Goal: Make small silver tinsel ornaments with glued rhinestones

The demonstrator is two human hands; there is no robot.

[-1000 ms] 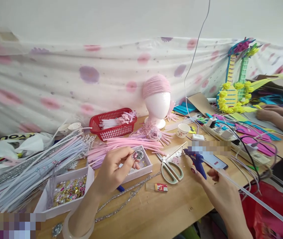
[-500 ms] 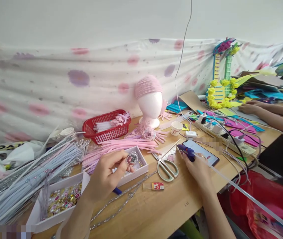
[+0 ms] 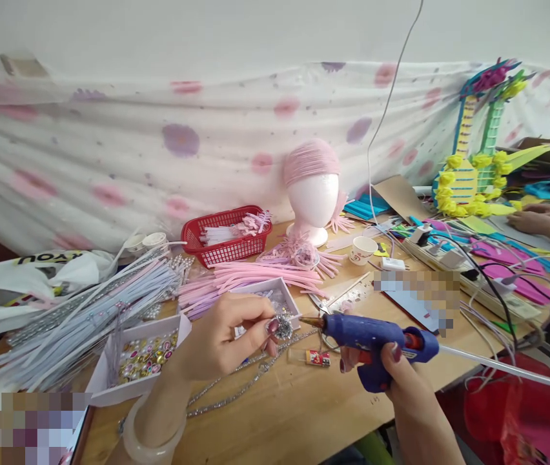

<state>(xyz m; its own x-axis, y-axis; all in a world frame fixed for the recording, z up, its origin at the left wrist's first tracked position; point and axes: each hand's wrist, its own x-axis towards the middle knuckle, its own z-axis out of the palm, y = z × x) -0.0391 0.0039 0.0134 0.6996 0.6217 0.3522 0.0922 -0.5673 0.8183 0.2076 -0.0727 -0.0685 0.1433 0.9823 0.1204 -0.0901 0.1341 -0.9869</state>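
Between the thumb and fingers of my left hand (image 3: 231, 336) is a small round silver ornament (image 3: 284, 327) with a sparkling edge. My right hand (image 3: 401, 381) grips a blue hot glue gun (image 3: 366, 332) by its handle, a clear glue stick (image 3: 498, 368) trailing from its back. The gun's nozzle points left, close beside the ornament; whether they touch I cannot tell. Behind my left hand stands a small white box (image 3: 292, 303) of beads, partly hidden. Under the gun lie a lighter (image 3: 317, 358) and scissors, mostly covered. A silver bead chain (image 3: 226, 405) runs across the wooden table (image 3: 294, 420).
A white foam head (image 3: 314, 200) wrapped in pink stands at the back, near a red basket (image 3: 226, 248). Pipe cleaners (image 3: 95, 310) and a box of gems (image 3: 134, 381) lie left. A paper cup (image 3: 363, 250), phone (image 3: 408, 303) and power strip (image 3: 478, 284) are right. Another person's hand (image 3: 536, 219) works far right.
My right hand has lifted the glue gun from beside the phone and swung it left, its nozzle now near the ornament in my left hand. The view has shifted left.
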